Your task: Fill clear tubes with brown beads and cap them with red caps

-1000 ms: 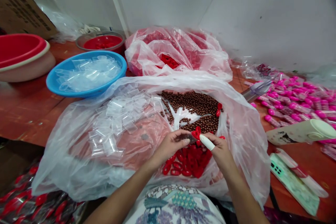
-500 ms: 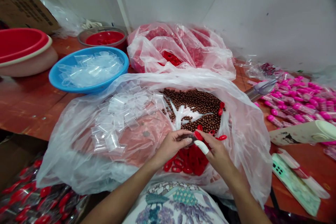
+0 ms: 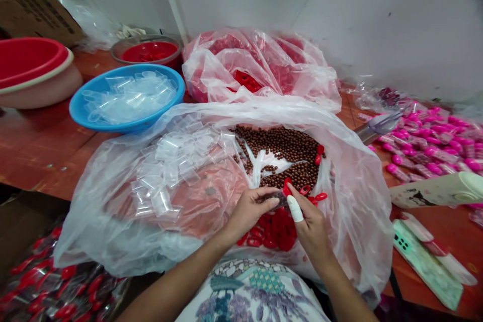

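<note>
My left hand is closed round a small clear plastic tube with dark brown contents. At the tube's right end is a red plastic cap, pinched by the fingers of my right hand. A white cover wraps the right thumb. Below the hands lies a heap of red caps, partly hidden by them. Just beyond are many small brown balls on the plastic sheet. Clear empty tubes lie to the left on the same crumpled clear plastic bag.
A blue basin of clear tubes and stacked red and white basins stand left. Behind is a bag of red pieces. Pink-capped tubes, a cream bottle and a phone lie right. Red-capped tubes fill the lower left.
My right fingers have shifted slightly at the cap, which now stands more upright at the tube's end. My left hand still holds the tube. The view has moved slightly.
</note>
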Available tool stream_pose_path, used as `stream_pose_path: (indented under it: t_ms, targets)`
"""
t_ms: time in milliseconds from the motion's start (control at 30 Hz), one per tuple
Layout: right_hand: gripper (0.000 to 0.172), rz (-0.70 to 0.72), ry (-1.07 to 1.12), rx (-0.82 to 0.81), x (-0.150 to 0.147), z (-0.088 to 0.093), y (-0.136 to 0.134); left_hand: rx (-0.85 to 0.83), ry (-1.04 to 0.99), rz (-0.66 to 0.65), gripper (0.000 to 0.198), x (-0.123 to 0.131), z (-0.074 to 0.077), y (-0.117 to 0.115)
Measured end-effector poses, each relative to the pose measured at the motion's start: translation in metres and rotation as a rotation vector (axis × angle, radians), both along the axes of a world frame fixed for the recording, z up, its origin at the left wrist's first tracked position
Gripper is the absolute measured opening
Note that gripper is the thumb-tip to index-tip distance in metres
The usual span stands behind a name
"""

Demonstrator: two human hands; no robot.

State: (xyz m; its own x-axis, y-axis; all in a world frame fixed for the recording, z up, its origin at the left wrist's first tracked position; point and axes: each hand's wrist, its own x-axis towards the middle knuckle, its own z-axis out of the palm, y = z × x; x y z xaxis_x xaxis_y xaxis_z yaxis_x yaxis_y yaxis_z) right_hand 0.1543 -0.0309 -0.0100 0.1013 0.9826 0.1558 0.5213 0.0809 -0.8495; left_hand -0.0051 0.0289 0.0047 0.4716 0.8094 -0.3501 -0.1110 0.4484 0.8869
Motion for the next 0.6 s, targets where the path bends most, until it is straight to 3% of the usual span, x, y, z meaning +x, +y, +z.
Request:
stream_pose_path:
  t_ms: [67,133,233,500,600]
  targets:
    - [0.045,0.059,-0.050,0.014,0.002,0.000,0.000,0.003,-0.005,0.013,0.034,0.001,0.000,0.000]
    - [0.061,0.097,-0.123,0.035,0.004,-0.002,0.001,-0.002,-0.043,0.022,0.034,0.001,-0.001,-0.001]
    - [0.077,0.083,-0.206,0.071,0.003,-0.005,0.003,-0.008,-0.105,0.000,0.034,0.003,-0.001,-0.004]
    - [0.057,0.171,-0.336,0.174,-0.012,-0.003,0.003,-0.107,-0.032,-0.038,0.038,0.016,-0.004,-0.013]
    - [0.063,0.195,-0.239,0.080,-0.010,-0.004,0.000,-0.100,-0.003,0.019,0.037,0.018,-0.007,-0.015]
